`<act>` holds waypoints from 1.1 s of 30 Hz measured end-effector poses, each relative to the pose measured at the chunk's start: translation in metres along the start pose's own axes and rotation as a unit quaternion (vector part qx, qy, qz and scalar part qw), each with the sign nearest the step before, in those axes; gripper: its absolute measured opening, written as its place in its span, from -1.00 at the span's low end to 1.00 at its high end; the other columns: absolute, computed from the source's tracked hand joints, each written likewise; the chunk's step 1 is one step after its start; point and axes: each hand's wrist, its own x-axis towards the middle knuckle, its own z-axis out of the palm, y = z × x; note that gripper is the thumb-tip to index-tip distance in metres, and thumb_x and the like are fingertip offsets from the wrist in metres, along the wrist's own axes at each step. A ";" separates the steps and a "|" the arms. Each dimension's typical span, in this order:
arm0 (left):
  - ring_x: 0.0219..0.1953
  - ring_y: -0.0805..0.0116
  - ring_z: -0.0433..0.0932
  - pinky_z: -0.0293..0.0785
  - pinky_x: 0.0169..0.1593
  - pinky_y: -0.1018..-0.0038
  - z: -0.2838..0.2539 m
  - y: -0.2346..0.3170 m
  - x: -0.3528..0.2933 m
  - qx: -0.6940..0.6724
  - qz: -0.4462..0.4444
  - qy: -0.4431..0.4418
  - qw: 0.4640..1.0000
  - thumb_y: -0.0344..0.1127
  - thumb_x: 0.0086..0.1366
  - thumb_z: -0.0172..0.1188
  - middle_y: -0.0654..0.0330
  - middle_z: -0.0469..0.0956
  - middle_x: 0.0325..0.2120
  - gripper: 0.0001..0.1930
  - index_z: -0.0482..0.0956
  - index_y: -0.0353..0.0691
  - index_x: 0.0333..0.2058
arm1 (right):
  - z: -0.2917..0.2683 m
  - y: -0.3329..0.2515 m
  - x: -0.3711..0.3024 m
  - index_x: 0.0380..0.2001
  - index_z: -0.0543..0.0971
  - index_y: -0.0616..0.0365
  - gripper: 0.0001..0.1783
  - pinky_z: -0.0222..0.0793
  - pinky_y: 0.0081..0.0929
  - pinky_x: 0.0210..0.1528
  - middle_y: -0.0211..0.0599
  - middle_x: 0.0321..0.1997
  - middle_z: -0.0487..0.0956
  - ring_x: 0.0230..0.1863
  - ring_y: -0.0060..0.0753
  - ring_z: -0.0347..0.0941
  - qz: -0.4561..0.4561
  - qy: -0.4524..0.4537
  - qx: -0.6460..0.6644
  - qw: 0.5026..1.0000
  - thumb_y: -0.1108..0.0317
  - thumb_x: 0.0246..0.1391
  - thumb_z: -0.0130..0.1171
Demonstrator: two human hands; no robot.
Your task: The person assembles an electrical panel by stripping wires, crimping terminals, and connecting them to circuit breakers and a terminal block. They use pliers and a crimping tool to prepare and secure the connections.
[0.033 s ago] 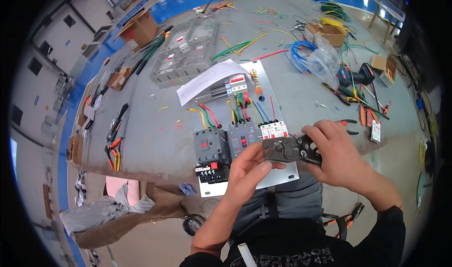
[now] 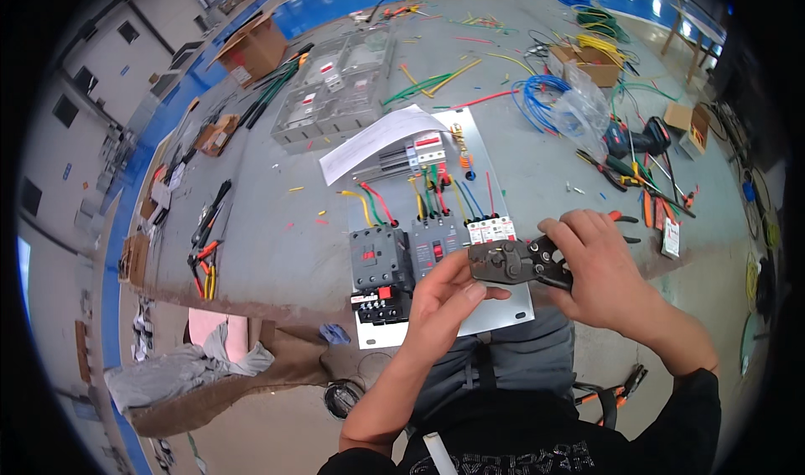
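Head view. I record the right hand (image 2: 599,261) closed firmly around the handles of a dark crimping tool (image 2: 503,262), whose head points toward the left. The left hand (image 2: 440,303) is partly curled, its forefinger at the tool's head and its thumb just below; whether it pinches some small piece there I cannot tell.

The tool is located in front of the lower right part of a pale mounting plate (image 2: 386,335), and from this angle it lies just below a row of white breakers (image 2: 491,230). To the left of these I note a grey moulded breaker (image 2: 425,247) and a black contactor (image 2: 376,259), with a relay bearing a red button (image 2: 383,304) directly below the contactor. Yellow, green and red wires (image 2: 375,203) rise above the contactor. A curved paper sheet (image 2: 377,144) partly covers the plate's upper left.

On the grey surface (image 2: 260,240) I find clear plastic enclosures (image 2: 335,98) beyond the sheet, a coil of blue wire (image 2: 534,102) next to a clear bag (image 2: 580,110), and a power drill (image 2: 641,135) farther right.
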 end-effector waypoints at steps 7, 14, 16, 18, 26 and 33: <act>0.17 0.22 0.57 0.62 0.17 0.21 -0.016 0.006 -0.007 0.030 0.026 0.104 0.994 -0.40 0.44 0.07 -0.03 0.55 0.17 -0.48 0.35 -0.44 0.33 | 0.023 -0.002 0.031 0.06 0.49 0.17 -0.24 0.26 -0.12 0.13 -0.10 -0.11 0.44 0.02 0.00 0.39 -0.027 -0.010 -0.043 0.999 0.32 -0.32 0.52; 0.14 0.28 0.56 0.61 0.12 0.31 -0.033 0.042 -0.005 0.169 0.033 0.091 0.981 -0.37 0.49 0.07 0.03 0.56 0.14 -0.60 0.52 -0.40 0.22 | 0.032 -0.003 0.036 0.05 0.50 0.15 -0.26 0.24 -0.13 0.14 -0.13 -0.10 0.46 0.03 -0.02 0.39 -0.041 -0.014 -0.038 0.998 0.32 -0.31 0.51; 0.10 0.35 0.55 0.57 0.09 0.41 -0.038 0.058 0.004 0.252 0.012 0.038 0.967 -0.36 0.53 0.07 0.10 0.54 0.15 -0.65 0.57 -0.36 0.18 | 0.033 -0.001 0.036 0.05 0.50 0.13 -0.27 0.24 -0.14 0.14 -0.14 -0.10 0.46 0.03 -0.03 0.39 -0.038 -0.024 -0.039 0.998 0.32 -0.30 0.50; 0.03 0.40 0.54 0.52 0.04 0.48 -0.039 0.074 0.017 0.299 -0.009 -0.021 0.954 -0.30 0.56 0.09 0.15 0.55 0.08 -0.69 0.66 -0.34 0.08 | 0.032 -0.001 0.036 0.05 0.50 0.13 -0.29 0.23 -0.14 0.14 -0.14 -0.11 0.46 0.03 -0.04 0.40 -0.048 -0.021 -0.030 0.998 0.32 -0.29 0.49; -0.03 0.42 0.50 0.42 0.06 0.47 -0.055 0.116 0.061 0.352 -0.082 -0.243 0.900 -0.35 0.48 0.22 0.21 0.54 -0.06 -0.80 0.75 -0.27 -0.06 | 0.031 -0.006 0.036 0.04 0.52 0.15 -0.32 0.23 -0.15 0.10 -0.16 -0.12 0.47 -0.01 -0.06 0.43 -0.082 -0.003 -0.008 0.997 0.32 -0.26 0.46; 0.00 0.37 0.51 0.42 0.12 0.42 -0.055 0.115 0.070 0.326 -0.101 -0.291 0.894 -0.34 0.44 0.27 0.21 0.60 -0.13 -0.83 0.75 -0.27 -0.10 | 0.033 -0.004 0.032 0.06 0.52 0.17 -0.33 0.23 -0.14 0.08 -0.15 -0.09 0.49 0.01 -0.07 0.44 -0.087 -0.001 -0.009 0.996 0.31 -0.22 0.45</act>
